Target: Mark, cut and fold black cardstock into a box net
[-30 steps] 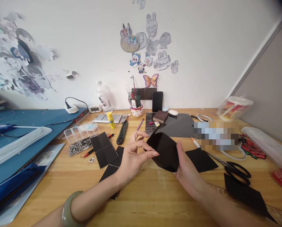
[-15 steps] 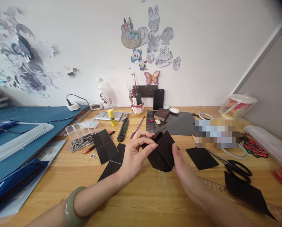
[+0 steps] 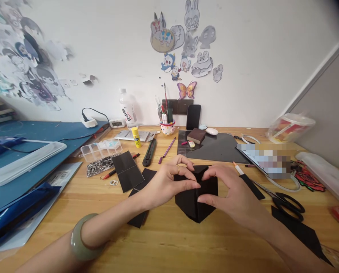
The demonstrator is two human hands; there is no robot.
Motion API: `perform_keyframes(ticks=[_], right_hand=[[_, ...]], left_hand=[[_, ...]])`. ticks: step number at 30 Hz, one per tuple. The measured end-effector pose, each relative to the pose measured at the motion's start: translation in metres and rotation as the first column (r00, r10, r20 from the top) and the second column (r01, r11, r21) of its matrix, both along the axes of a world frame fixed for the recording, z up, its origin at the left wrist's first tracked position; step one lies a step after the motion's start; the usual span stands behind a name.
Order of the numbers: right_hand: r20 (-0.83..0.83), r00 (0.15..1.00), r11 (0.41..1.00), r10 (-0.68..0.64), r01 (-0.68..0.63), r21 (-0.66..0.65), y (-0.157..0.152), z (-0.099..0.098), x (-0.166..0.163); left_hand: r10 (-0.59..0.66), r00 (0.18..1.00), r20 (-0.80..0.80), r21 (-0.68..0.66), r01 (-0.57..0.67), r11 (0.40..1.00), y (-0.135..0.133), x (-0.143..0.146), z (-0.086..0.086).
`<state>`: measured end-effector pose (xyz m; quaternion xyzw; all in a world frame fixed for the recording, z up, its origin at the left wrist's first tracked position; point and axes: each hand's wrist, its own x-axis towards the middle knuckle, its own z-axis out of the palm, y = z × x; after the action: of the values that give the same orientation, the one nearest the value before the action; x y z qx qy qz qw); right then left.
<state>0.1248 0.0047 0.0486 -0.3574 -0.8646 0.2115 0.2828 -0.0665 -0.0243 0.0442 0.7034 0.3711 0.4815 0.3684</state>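
A folded black paper piece point(image 3: 196, 201) lies on the wooden table point(image 3: 169, 239), its point toward me. My left hand point(image 3: 169, 182) pinches its upper left part between thumb and fingers; a ring is on one finger and a pale green bangle point(image 3: 82, 237) on the wrist. My right hand point(image 3: 233, 193) pinches the upper right part, thumb against the centre fold. Both hands meet over the paper's top, hiding its upper edge.
More black paper squares point(image 3: 126, 172) lie to the left, black scraps point(image 3: 297, 231) to the right by scissors point(image 3: 289, 203). A utility knife point(image 3: 149, 151), glue stick point(image 3: 135, 137), bead box point(image 3: 101, 149), pen cup point(image 3: 167, 127), phone point(image 3: 193, 116) and dark mat point(image 3: 215, 148) stand behind. Blue mat point(image 3: 29, 151) at left.
The black paper went from held up in the air down onto the table and is folded narrower. My right hand came over from beneath it to pinch its top beside the left.
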Motion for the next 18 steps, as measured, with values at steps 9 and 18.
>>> perform_keyframes(ticks=[9, 18], right_hand=[[-0.176, 0.974, 0.851, 0.140, -0.209, -0.481, -0.009, 0.002, -0.001], [-0.493, 0.832, 0.700, -0.254, -0.193, -0.688, -0.004, 0.002, 0.005]], left_hand=[[-0.002, 0.998, 0.062, 0.076, -0.003, 0.997, -0.015, 0.010, 0.007], [-0.157, 0.925, 0.347, -0.332, 0.278, 0.901, 0.006, -0.011, -0.011]])
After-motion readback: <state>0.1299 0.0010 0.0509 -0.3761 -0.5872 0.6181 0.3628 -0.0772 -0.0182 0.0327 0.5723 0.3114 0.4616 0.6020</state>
